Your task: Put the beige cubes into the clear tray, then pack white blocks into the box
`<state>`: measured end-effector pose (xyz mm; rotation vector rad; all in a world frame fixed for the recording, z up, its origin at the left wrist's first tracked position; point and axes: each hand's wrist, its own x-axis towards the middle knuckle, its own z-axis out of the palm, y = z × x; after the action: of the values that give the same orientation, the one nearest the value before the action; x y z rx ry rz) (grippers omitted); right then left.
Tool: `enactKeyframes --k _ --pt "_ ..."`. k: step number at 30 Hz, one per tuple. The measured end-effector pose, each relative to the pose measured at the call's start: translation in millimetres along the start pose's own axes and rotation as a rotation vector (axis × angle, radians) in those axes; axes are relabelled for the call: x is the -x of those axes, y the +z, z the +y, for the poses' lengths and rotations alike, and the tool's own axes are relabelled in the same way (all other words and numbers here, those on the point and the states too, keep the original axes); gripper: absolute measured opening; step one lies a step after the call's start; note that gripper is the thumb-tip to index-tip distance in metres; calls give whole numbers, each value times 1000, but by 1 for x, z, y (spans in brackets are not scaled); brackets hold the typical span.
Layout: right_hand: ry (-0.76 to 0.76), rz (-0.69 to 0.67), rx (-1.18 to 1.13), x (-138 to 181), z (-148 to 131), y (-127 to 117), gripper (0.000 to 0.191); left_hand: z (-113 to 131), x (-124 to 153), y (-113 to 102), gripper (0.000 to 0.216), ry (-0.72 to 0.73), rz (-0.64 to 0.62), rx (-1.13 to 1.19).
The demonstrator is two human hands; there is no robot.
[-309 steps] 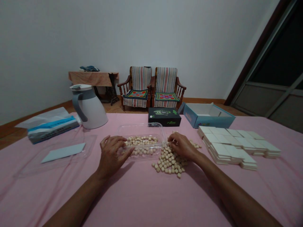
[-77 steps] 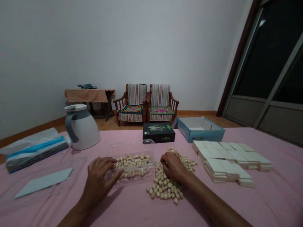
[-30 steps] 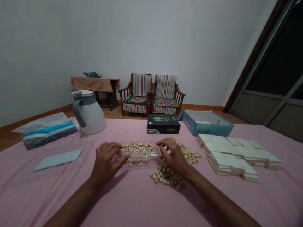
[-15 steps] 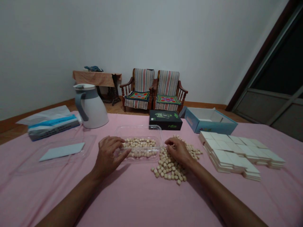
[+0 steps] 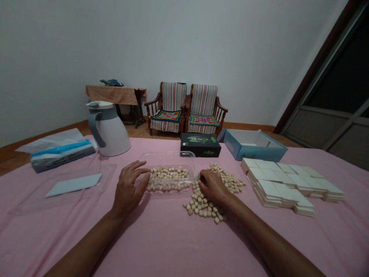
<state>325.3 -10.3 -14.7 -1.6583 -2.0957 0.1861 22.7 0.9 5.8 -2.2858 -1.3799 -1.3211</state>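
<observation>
A clear plastic box (image 5: 196,166) holds several small pale cubes (image 5: 170,173) that look wooden. My left hand (image 5: 129,188) is at the box's left side, fingers apart and holding nothing; whether it touches the wall I cannot tell. To the right of the box, a loose pile of the same cubes (image 5: 206,206) spreads over the pink cloth. My right hand (image 5: 213,187) rests over this pile with its fingers curled down and closed. Its fingertips are hidden, so what they grip cannot be made out.
Stacks of pale square tiles (image 5: 276,184) lie to the right. Behind are a black box (image 5: 200,145) and an open blue box (image 5: 255,150). A white jug (image 5: 111,132), a tissue pack (image 5: 63,154) and a clear lid (image 5: 108,173) with a white card (image 5: 73,185) stand left.
My left hand has drawn back slightly to the left, its fingers lifting from over the box's edge. My right hand stays at the pile, its fingers more curled. The view has shifted slightly.
</observation>
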Motion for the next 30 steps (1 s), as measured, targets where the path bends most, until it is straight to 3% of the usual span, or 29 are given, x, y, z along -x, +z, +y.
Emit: enactKeyframes --k 4,9,11,19,24,30 --pt "5 111 -89 -2 1 -2 9 -1 0 0 25 -11 -9 -4" --pt "-12 489 -327 -6 -12 -29 6 0 0 0 26 -14 -11 -7" --pt "-66 541 -401 -5 -22 -39 8 0 0 1 26 -17 -9 -5" --pt "-254 378 -402 2 -38 -37 12 -1 0 0 28 10 -11 -20" --pt "-108 368 -376 -5 -17 -31 15 -3 1 1 27 11 -23 -24" --pt "16 5 -44 -7 17 -17 13 -1 0 0 28 -4 -26 -25"
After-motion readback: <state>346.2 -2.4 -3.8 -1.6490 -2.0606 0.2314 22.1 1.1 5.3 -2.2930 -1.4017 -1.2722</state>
